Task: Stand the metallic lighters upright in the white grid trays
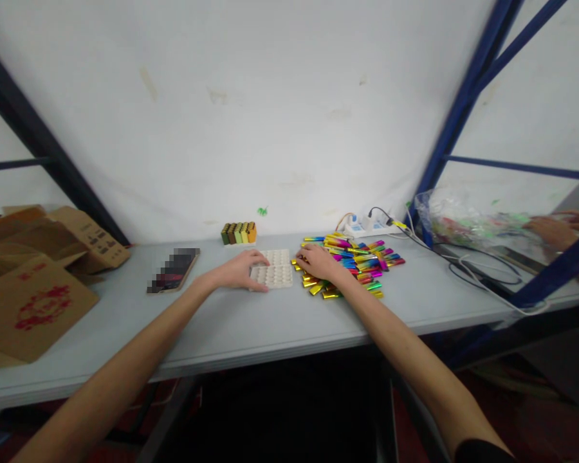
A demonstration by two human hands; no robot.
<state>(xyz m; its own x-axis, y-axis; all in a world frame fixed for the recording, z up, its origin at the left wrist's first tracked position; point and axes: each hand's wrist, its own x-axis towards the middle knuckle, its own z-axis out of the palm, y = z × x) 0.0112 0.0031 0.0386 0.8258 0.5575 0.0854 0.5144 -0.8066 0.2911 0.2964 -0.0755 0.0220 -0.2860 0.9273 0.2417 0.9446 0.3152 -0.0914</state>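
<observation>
Room to move along the near edge of the grey table [270,328]; bounded at left by cardboard boxes [41,308], at right by a blue post [452,128]. Between both hands, the pale tray [278,273]: at its left side the left hand [238,270], thumb and fingers spread apart; to its right the right hand [319,262], fingers curled at the left side of the shiny tubes [364,260], grip impossible to tell. Farther back, a power strip [374,227] and white wall [289,128].

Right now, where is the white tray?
In the head view, the white tray sits near the middle, on the table, with the left hand at its left edge and the shiny tubes just to its right.
</observation>
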